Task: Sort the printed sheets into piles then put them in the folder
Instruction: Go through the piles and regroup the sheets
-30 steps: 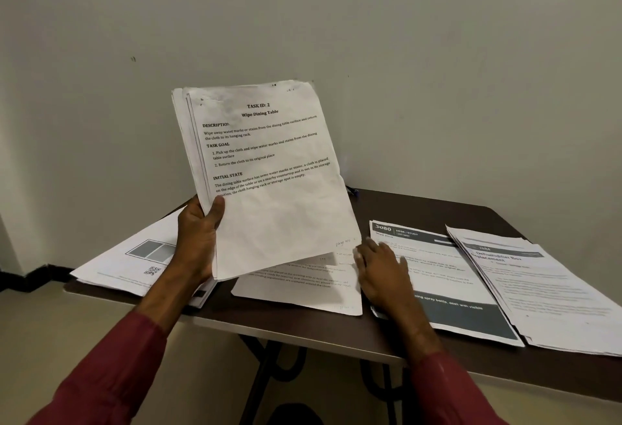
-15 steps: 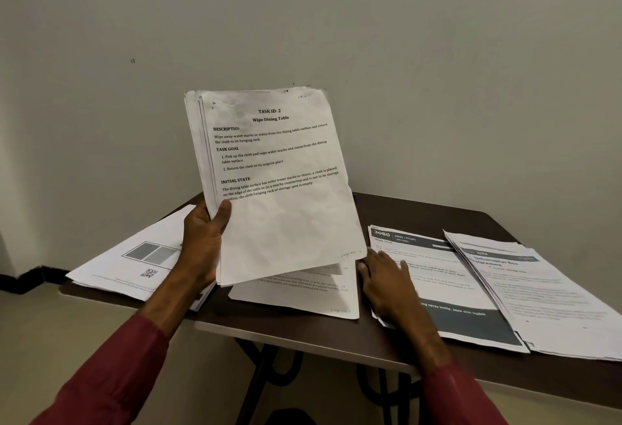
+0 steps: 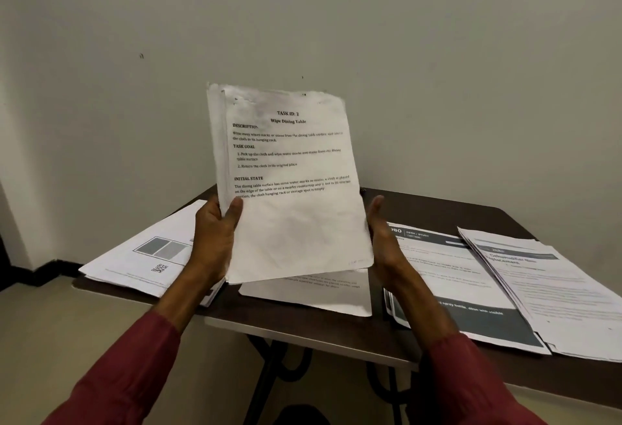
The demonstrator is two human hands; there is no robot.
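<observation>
My left hand (image 3: 212, 239) grips a stack of white printed sheets (image 3: 292, 222) by its left edge, thumb on the front page. The stack stands nearly upright above the dark table (image 3: 437, 206), and its top page reads "Wipe Dining Table". At the stack's right edge is my right hand (image 3: 383, 239), raised with straight fingers and the palm turned toward the paper; I cannot tell if it touches. A single text sheet (image 3: 319, 296) lies on the table below the stack. No folder is plainly visible.
A pile with grey boxes and a QR code (image 3: 148, 256) overhangs the table's left end. To the right lie a pile with dark bands (image 3: 454, 276) and another white pile (image 3: 555, 290). A plain wall stands right behind the table.
My right hand has lifted off the dark-banded pile and risen to the right edge of the held stack. My left hand has brought the stack a little to the right and more upright.
</observation>
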